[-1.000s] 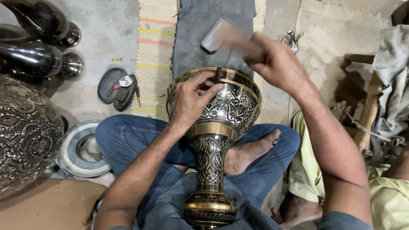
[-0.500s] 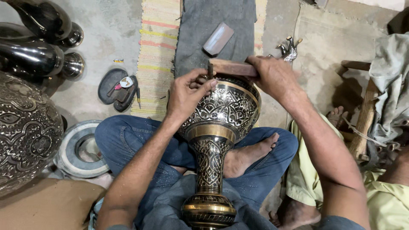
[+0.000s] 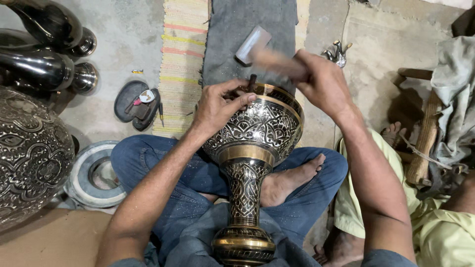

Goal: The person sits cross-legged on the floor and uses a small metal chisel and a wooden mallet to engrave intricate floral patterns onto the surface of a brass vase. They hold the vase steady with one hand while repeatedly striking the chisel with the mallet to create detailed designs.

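Observation:
An engraved brass and black goblet-shaped vase (image 3: 252,148) lies tilted in my lap, its foot toward me. My left hand (image 3: 217,106) rests on the bowl's rim and pinches a small dark chisel (image 3: 251,83) upright against the metal. My right hand (image 3: 321,81) grips the wooden handle of a hammer (image 3: 253,45), whose pale head is raised and blurred above the chisel.
Dark polished vases (image 3: 44,54) lie at the upper left, a large engraved vessel (image 3: 27,153) at the left edge, a round ring stand (image 3: 94,175) beside my knee. An open black case (image 3: 136,105) sits on the floor. Another person in yellow clothes (image 3: 435,232) sits to the right.
The hammer came down onto the chisel half a second ago and is now lifted again. My left hand and the vase have stayed in place.

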